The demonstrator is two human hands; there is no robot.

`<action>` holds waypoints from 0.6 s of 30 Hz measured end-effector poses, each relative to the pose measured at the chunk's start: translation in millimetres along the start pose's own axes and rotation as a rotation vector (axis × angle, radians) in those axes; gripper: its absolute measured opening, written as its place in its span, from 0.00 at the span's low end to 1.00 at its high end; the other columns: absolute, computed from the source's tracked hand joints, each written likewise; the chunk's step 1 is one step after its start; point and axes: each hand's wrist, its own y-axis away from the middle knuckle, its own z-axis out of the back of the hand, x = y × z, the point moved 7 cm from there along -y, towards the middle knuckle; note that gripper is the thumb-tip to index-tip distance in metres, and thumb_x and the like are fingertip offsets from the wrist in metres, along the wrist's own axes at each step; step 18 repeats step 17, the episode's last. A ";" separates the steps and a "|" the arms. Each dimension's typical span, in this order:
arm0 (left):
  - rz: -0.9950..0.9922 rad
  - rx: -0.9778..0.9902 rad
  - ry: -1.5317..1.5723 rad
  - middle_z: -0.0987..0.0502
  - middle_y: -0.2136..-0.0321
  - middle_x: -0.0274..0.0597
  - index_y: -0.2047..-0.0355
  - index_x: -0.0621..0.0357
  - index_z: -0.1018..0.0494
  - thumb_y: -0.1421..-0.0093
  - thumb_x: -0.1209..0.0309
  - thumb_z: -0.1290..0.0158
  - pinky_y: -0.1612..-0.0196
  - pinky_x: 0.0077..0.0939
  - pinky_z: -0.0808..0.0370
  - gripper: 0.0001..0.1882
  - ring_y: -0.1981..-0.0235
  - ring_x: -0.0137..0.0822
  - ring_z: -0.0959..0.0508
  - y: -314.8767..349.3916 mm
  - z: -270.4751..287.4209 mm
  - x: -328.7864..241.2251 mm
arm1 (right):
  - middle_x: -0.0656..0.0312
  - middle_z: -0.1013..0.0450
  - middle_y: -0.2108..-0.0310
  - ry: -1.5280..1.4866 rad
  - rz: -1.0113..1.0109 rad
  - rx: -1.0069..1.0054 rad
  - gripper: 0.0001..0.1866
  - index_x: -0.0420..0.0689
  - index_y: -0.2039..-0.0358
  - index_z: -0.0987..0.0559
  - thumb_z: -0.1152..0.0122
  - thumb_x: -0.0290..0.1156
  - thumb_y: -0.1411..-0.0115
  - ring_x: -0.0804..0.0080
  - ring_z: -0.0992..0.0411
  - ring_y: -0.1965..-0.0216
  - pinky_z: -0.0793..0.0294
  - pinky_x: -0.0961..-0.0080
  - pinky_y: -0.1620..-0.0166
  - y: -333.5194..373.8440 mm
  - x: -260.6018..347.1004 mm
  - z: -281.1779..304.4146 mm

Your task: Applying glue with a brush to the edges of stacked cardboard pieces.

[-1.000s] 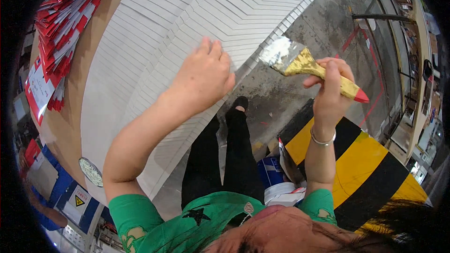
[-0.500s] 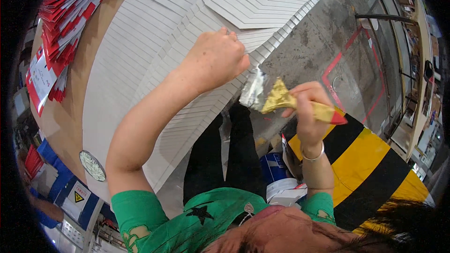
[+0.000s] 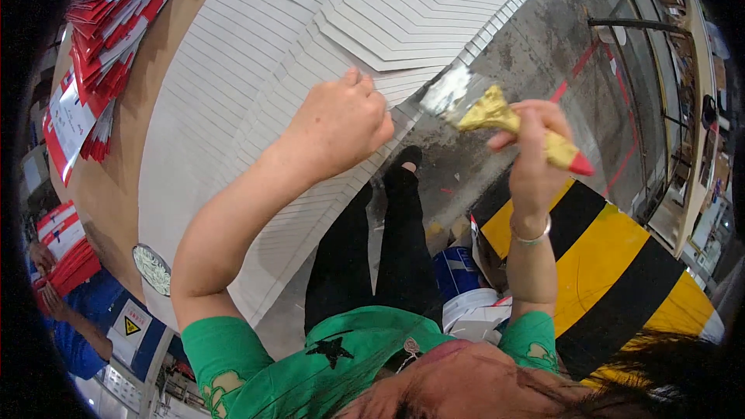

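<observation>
Overlapping white paper sheets [image 3: 225,85] lie fanned in long rows on a tan table, their edges stepped toward the right. My left hand [image 3: 341,120] is closed, low over or on the sheets near their right edge; its finger undersides are hidden. My right hand [image 3: 537,143] grips the yellow handle of a wide paintbrush [image 3: 487,111] with a red handle end. White, wet-looking stuff coats the bristles, which are beside the stepped paper edge; whether they touch it I cannot tell.
Red-and-white printed packets [image 3: 116,39] are piled at the far left of the table [image 3: 128,155]. A round patterned disc [image 3: 151,269] sits by its near left edge. At the left, another person's hands [image 3: 48,279] hold similar packets. Blue bucket [image 3: 456,270] and yellow-black striped surface [image 3: 597,264] stand right.
The brush and my right hand have moved up and to the right. My left hand has shifted slightly left and down, still closed. At the left, a co-worker's hands with packets have come into view.
</observation>
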 end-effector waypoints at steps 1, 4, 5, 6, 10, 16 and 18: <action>0.003 0.000 -0.003 0.25 0.67 0.50 0.76 0.64 0.30 0.47 0.69 0.49 0.60 0.37 0.25 0.09 0.57 0.48 0.25 0.1 0.2 2.8 | 0.56 0.30 0.72 -0.003 0.000 0.002 0.05 0.36 0.73 0.28 0.49 0.24 0.42 0.76 0.29 0.81 0.30 0.83 0.78 7.3 -6.7 -1.9; -0.044 -0.060 0.050 0.25 0.73 0.49 0.79 0.63 0.31 0.47 0.70 0.50 0.62 0.37 0.24 0.09 0.60 0.48 0.24 0.8 2.9 2.9 | 0.56 0.30 0.71 0.163 0.130 0.336 0.04 0.36 0.74 0.28 0.49 0.22 0.44 0.77 0.29 0.82 0.30 0.84 0.78 43.1 -4.2 -23.1; -0.056 -0.051 0.031 0.25 0.73 0.49 0.79 0.63 0.31 0.47 0.70 0.51 0.63 0.37 0.24 0.09 0.61 0.49 0.23 0.2 3.2 1.9 | 0.56 0.30 0.71 0.163 0.128 0.338 0.04 0.36 0.74 0.28 0.49 0.22 0.44 0.77 0.29 0.82 0.30 0.84 0.78 43.1 0.5 -24.2; -0.068 -0.042 0.013 0.25 0.74 0.49 0.80 0.63 0.31 0.47 0.70 0.51 0.63 0.38 0.24 0.09 0.62 0.50 0.23 0.3 2.6 1.2 | 0.56 0.30 0.72 0.073 0.045 0.232 0.03 0.36 0.75 0.27 0.47 0.22 0.45 0.77 0.29 0.82 0.30 0.84 0.78 38.4 5.3 -17.2; -0.094 -0.122 0.039 0.25 0.74 0.48 0.80 0.63 0.31 0.47 0.70 0.51 0.64 0.38 0.24 0.10 0.64 0.50 0.23 1.0 2.5 0.1 | 0.55 0.30 0.70 0.068 0.011 0.154 0.05 0.36 0.76 0.27 0.46 0.24 0.45 0.76 0.29 0.82 0.31 0.84 0.78 41.5 -2.1 -14.3; -0.053 -0.106 0.015 0.23 0.72 0.50 0.79 0.62 0.30 0.48 0.69 0.50 0.63 0.37 0.24 0.09 0.64 0.50 0.22 4.0 0.1 3.5 | 0.54 0.31 0.65 0.006 0.032 0.153 0.06 0.36 0.72 0.27 0.47 0.27 0.42 0.74 0.28 0.81 0.28 0.83 0.77 54.6 2.4 -13.2; -0.028 -0.078 0.001 0.22 0.70 0.50 0.78 0.62 0.29 0.48 0.69 0.49 0.62 0.37 0.24 0.09 0.63 0.50 0.22 2.1 -1.3 4.4 | 0.54 0.31 0.65 0.008 0.034 0.155 0.06 0.36 0.72 0.27 0.47 0.27 0.42 0.74 0.28 0.81 0.28 0.83 0.77 57.5 1.3 -11.8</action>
